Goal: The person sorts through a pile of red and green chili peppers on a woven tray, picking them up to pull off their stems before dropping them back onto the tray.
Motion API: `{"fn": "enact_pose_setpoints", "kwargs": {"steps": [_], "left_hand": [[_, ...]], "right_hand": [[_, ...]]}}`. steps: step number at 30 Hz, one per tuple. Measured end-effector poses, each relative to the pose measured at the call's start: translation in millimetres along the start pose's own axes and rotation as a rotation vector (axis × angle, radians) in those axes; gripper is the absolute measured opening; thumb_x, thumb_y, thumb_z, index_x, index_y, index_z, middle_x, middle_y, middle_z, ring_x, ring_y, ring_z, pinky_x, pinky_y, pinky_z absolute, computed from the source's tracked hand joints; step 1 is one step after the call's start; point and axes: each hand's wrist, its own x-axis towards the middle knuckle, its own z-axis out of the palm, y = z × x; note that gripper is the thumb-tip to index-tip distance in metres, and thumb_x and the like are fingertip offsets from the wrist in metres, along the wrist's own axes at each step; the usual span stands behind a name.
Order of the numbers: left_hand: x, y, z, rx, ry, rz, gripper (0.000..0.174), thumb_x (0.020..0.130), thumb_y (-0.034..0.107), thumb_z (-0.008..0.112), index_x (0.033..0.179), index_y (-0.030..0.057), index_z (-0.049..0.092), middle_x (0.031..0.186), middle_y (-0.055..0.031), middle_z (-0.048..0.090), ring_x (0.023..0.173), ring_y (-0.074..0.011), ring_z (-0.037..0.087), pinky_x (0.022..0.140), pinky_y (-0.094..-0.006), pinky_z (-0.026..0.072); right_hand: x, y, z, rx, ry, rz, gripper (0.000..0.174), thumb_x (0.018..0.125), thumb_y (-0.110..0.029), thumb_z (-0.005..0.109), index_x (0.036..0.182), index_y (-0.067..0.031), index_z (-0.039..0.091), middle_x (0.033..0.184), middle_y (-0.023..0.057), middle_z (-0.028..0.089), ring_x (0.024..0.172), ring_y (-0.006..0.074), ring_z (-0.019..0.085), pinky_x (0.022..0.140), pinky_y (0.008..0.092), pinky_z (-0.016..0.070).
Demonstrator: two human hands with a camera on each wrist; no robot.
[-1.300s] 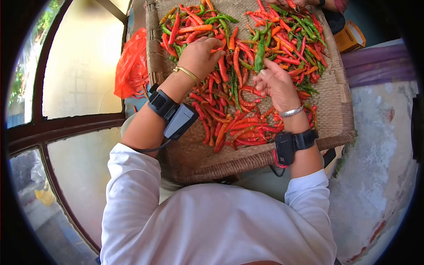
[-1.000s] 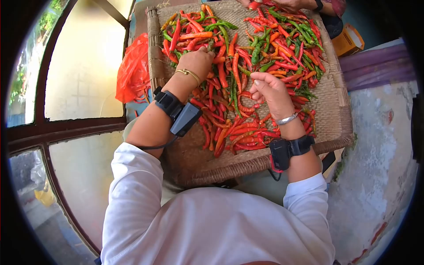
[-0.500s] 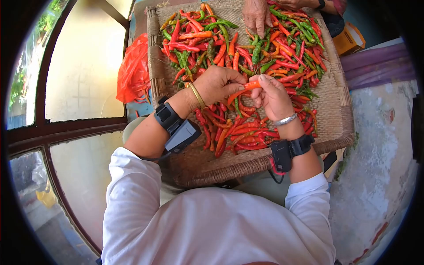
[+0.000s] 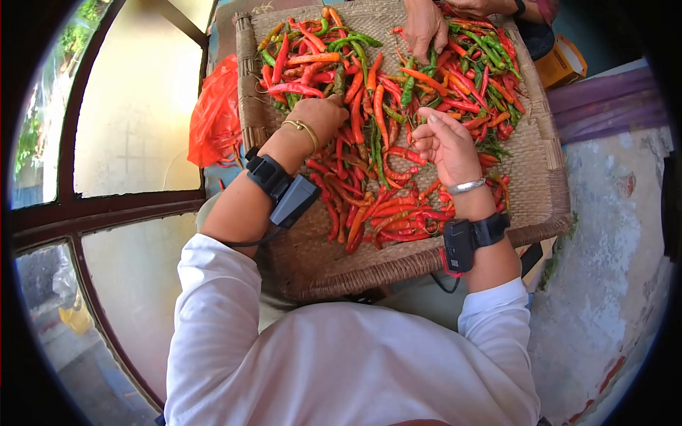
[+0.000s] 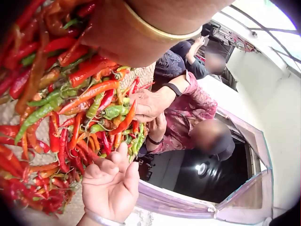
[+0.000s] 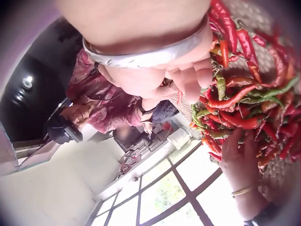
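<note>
Red, orange and green chili peppers (image 4: 357,117) lie in piles on a woven tray (image 4: 529,167). In the head view the left hand (image 4: 316,122) reaches into the upper-left pile, its fingertips hidden. The right wrist view shows that left hand (image 6: 241,167) with fingers extended down onto the peppers. The right hand (image 4: 449,148) hovers palm up over the middle of the tray, fingers loosely bent. Seen from the left wrist, the right hand (image 5: 111,186) has nothing visible in it. An orange-red pepper (image 4: 424,81) lies on the upper-right pile.
Another person's hand (image 4: 425,30) touches the upper-right pile; their second hand (image 4: 477,7) is at the far edge. A red plastic bag (image 4: 215,113) lies left of the tray, beside the window. An orange box (image 4: 563,62) stands beyond the tray's right side.
The hands came together on an orange-red pepper, then parted. That pepper is out of both hands, and the left hand is back at the left pile. The other person's hand came in over the right pile.
</note>
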Motion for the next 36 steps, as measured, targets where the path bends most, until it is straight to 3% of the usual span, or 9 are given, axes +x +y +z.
{"fn": "enact_pose_setpoints", "kwargs": {"steps": [6, 16, 18, 20, 23, 26, 30, 32, 36], "left_hand": [[-10, 5, -14, 0.006, -0.032, 0.084, 0.017, 0.071, 0.020, 0.059, 0.084, 0.0102, 0.057, 0.085, -0.0081, 0.057, 0.076, -0.0273, 0.059, 0.064, -0.0391, 0.0479], [-19, 27, -42, -0.508, 0.325, 0.061, 0.019, 0.073, 0.025, 0.060, 0.076, 0.0065, 0.058, 0.071, -0.0107, 0.059, 0.067, -0.0281, 0.059, 0.057, -0.0385, 0.0470], [-24, 41, -41, -0.579, 0.584, 0.291, 0.015, 0.072, 0.018, 0.063, 0.078, 0.0056, 0.056, 0.070, -0.0095, 0.058, 0.064, -0.0280, 0.058, 0.056, -0.0343, 0.0458], [-30, 55, -41, -0.642, 0.569, 0.302, 0.016, 0.071, 0.016, 0.065, 0.077, 0.0049, 0.055, 0.071, -0.0090, 0.057, 0.065, -0.0282, 0.058, 0.057, -0.0345, 0.0464], [-30, 63, -37, -0.780, 0.609, 0.480, 0.024, 0.069, 0.020, 0.068, 0.084, 0.0046, 0.057, 0.074, -0.0087, 0.057, 0.067, -0.0275, 0.057, 0.058, -0.0334, 0.0468], [-24, 59, -34, -0.807, 0.626, 0.534, 0.024, 0.071, 0.020, 0.067, 0.087, 0.0048, 0.058, 0.073, -0.0089, 0.056, 0.063, -0.0253, 0.057, 0.056, -0.0318, 0.0459], [-30, 41, -49, -0.843, 0.584, 0.286, 0.024, 0.074, 0.020, 0.065, 0.090, 0.0035, 0.058, 0.072, -0.0093, 0.056, 0.055, -0.0203, 0.054, 0.052, -0.0298, 0.0434], [-29, 23, -46, -0.651, 0.521, 0.170, 0.023, 0.074, 0.019, 0.064, 0.091, 0.0036, 0.058, 0.072, -0.0096, 0.056, 0.056, -0.0221, 0.054, 0.053, -0.0307, 0.0434], [-32, 18, -30, -0.352, 0.272, 0.106, 0.023, 0.075, 0.023, 0.060, 0.088, 0.0050, 0.059, 0.075, -0.0114, 0.057, 0.072, -0.0286, 0.057, 0.062, -0.0367, 0.0460]], "right_hand": [[-8, 1, 17, -0.359, -0.120, 0.056, 0.029, 0.086, -0.018, 0.050, 0.108, 0.0011, 0.051, 0.074, 0.0031, 0.058, 0.058, 0.0063, 0.053, 0.050, 0.0187, 0.0429], [-12, 15, 23, -0.685, -0.322, -0.025, 0.029, 0.081, -0.010, 0.055, 0.107, 0.0031, 0.052, 0.076, 0.0025, 0.057, 0.064, 0.0081, 0.052, 0.059, 0.0218, 0.0444], [-15, 16, 30, -0.686, -0.357, -0.102, 0.031, 0.079, -0.008, 0.057, 0.107, 0.0028, 0.052, 0.076, 0.0024, 0.057, 0.066, 0.0081, 0.052, 0.060, 0.0221, 0.0444], [-17, 20, 40, -0.354, -0.301, -0.240, 0.032, 0.076, -0.004, 0.059, 0.106, 0.0023, 0.052, 0.076, 0.0024, 0.056, 0.071, 0.0070, 0.053, 0.063, 0.0227, 0.0442], [-16, 11, 32, -0.683, -0.309, -0.334, 0.030, 0.075, -0.004, 0.060, 0.103, 0.0023, 0.053, 0.077, 0.0021, 0.056, 0.075, 0.0068, 0.052, 0.066, 0.0232, 0.0444], [-14, 14, 28, -0.651, -0.309, -0.264, 0.022, 0.076, -0.005, 0.059, 0.097, 0.0011, 0.055, 0.074, 0.0026, 0.056, 0.069, 0.0064, 0.052, 0.060, 0.0219, 0.0438], [-12, 4, 28, -0.595, -0.146, -0.108, 0.014, 0.079, -0.010, 0.058, 0.088, -0.0001, 0.056, 0.069, 0.0030, 0.057, 0.059, 0.0060, 0.052, 0.053, 0.0203, 0.0422], [-8, 1, 20, -0.512, -0.046, -0.090, 0.016, 0.081, -0.017, 0.057, 0.081, -0.0013, 0.056, 0.064, 0.0027, 0.057, 0.051, 0.0059, 0.050, 0.047, 0.0193, 0.0400], [-2, -10, 7, -0.309, 0.034, -0.093, 0.019, 0.082, -0.023, 0.056, 0.078, -0.0038, 0.056, 0.064, 0.0030, 0.058, 0.051, 0.0071, 0.052, 0.046, 0.0203, 0.0425]]}}
